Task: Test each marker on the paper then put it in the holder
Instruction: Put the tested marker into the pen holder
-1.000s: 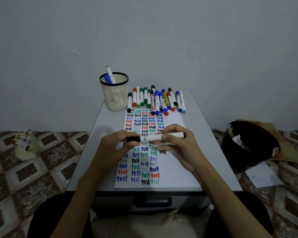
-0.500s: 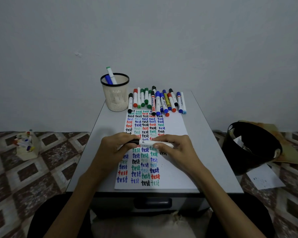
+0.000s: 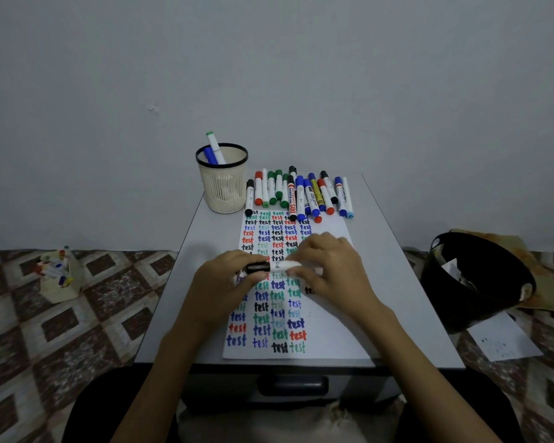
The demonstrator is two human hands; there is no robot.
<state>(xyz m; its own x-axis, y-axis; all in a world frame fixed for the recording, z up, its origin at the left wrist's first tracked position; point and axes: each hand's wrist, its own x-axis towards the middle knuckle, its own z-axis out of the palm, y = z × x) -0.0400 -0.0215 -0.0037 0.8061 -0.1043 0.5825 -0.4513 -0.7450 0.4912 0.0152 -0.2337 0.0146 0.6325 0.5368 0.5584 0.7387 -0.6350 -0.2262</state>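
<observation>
Holder (image 3: 222, 190) is standing at the counter's (image 3: 397, 302) far left corner, already carrying two markers (image 3: 214, 149). Left hand (image 3: 224, 279) is pinching the black cap (image 3: 257, 267) between thumb and curled fingers. Marker (image 3: 283, 265) is lying level just above the paper (image 3: 333, 330), about mid-sheet. Untested row (image 3: 298, 196) is waiting along the paper's far edge. Right hand (image 3: 331, 270) is wrapping round the white barrel; the marker's far end, showing a second ago, is now hiding under the palm. Both hands have been sinking toward the sheet and drawing together. Cap is probably being pushed home rather than pulled off, though the seam is too blurred to be sure. A black "test" is peeking out beside the right hand, so this marker is likely already tried, and the drop into the holder is looking like the next step.
</observation>
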